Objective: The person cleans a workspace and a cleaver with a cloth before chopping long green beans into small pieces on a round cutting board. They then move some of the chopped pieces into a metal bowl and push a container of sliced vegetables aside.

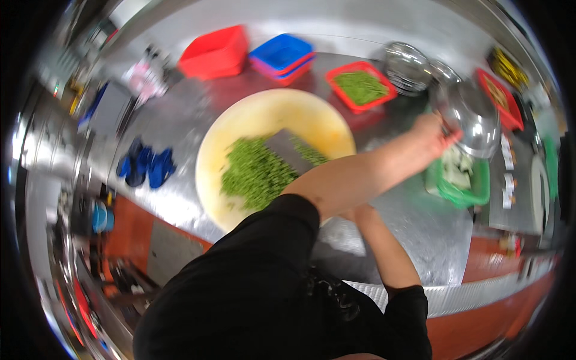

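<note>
My left hand (434, 135), the arm stretched across to the right, grips the near edge of a shiny metal bowl (474, 119) over a green plastic basket (463, 191) of pale cut vegetable pieces. My right hand (357, 213) is mostly hidden under the left forearm at the edge of a round yellowish chopping board (274, 108); its fingers and anything in them are hidden. A cleaver blade (290, 150) lies across the board beside a heap of finely chopped green vegetable (256, 173); its handle is out of sight behind the left arm.
Behind the board stand red containers (216, 54), stacked blue and red containers (283, 51), a red basket of long green vegetables (360, 87) and stacked metal bowls (407, 67). A red tray (499, 99) is at the right. Blue items (148, 164) lie left on the steel table (184, 103).
</note>
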`<state>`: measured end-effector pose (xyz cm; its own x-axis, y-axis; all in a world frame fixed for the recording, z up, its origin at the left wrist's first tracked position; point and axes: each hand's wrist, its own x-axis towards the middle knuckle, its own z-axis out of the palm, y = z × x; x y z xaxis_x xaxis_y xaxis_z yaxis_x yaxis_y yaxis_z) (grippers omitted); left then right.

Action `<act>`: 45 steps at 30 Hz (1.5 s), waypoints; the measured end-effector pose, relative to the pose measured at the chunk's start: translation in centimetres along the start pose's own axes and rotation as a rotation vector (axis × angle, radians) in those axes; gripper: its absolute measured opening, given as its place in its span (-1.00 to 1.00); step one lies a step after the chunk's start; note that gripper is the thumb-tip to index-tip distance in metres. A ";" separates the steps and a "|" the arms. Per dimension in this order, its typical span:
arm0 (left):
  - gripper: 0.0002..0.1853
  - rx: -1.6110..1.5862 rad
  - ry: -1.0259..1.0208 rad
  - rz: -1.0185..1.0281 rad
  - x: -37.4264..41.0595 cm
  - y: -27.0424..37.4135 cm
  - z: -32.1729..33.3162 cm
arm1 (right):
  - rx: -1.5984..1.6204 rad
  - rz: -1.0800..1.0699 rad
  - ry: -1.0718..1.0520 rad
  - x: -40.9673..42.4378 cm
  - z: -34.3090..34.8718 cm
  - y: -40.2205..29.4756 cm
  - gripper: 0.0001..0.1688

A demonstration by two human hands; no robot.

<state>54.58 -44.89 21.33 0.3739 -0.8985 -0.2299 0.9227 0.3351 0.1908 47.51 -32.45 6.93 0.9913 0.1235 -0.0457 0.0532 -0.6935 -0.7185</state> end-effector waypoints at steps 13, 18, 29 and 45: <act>-0.92 0.871 0.089 0.896 -35.8 30.4 -10.0 | -0.360 0.394 0.107 0.3 -0.4 -5.6 -0.42; -0.92 2.128 0.915 1.221 -53.8 35.7 -24.5 | -0.339 0.391 0.231 1.1 0.7 -5.9 -0.53; -0.68 2.244 0.583 0.700 -55.6 31.5 -35.4 | -0.538 0.482 0.241 0.5 -0.2 -14.7 -0.68; 0.26 2.422 0.253 0.399 -38.9 21.7 -26.5 | -0.760 0.678 -0.055 -14.4 -1.0 -26.4 -0.70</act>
<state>62.57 4.86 9.11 0.5872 -0.8081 0.0474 -0.7352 -0.5080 0.4488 31.92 -16.61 27.24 0.8350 -0.4441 -0.3249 -0.4363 -0.8941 0.1007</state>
